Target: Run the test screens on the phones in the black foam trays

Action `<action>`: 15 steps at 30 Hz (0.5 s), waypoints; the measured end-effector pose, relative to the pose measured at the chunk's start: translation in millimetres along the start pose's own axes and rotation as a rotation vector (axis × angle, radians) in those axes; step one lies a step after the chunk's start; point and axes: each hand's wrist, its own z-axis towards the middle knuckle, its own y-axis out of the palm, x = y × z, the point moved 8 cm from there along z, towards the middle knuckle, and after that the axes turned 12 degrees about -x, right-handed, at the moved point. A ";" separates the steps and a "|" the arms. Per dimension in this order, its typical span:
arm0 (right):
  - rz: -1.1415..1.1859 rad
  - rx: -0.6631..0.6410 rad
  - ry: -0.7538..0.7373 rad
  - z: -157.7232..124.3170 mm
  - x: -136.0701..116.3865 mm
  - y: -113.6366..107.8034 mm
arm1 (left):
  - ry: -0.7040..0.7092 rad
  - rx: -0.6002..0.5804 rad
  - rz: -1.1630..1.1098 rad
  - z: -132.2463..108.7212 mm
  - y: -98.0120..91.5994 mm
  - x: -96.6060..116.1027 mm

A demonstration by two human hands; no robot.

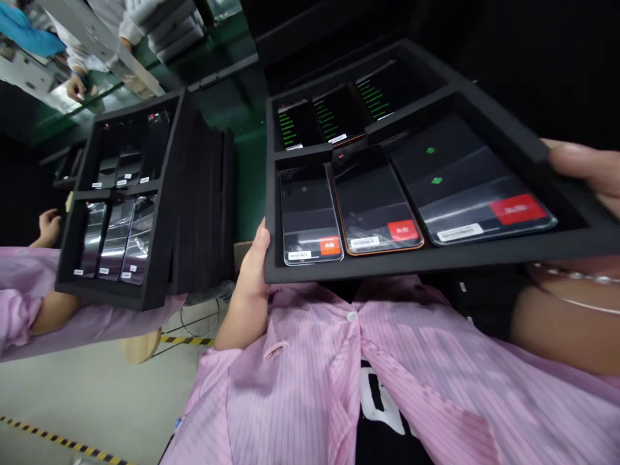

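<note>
Between my two hands I carry a black foam tray [320,274], tilted towards me. Closed on its left edge is my left hand [254,258], thumb along the side. My right hand [588,165] grips the right edge, thumb on top and the other fingers mostly hidden. Three smartphones lie in the near compartment: a narrow-looking one [307,206], an orange-edged one [371,187] and a large-looking one [465,171] at right. Each bears a white barcode label and a red or orange patch. Phones [334,110] in the far compartment show green text lines.
On the left stands a stack of black foam trays [198,213]; its top tray [109,294] holds several phones. A co-worker's sleeve [29,290] and hand [50,226] are beside it. Another person's hand [76,86] rests on the green worktop [249,155]. A stool [141,347] stands below.
</note>
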 end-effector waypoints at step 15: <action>0.560 0.183 0.222 -22.9 48.5 7.7 | 0.023 -0.161 -0.378 -18.4 -11.6 -31.8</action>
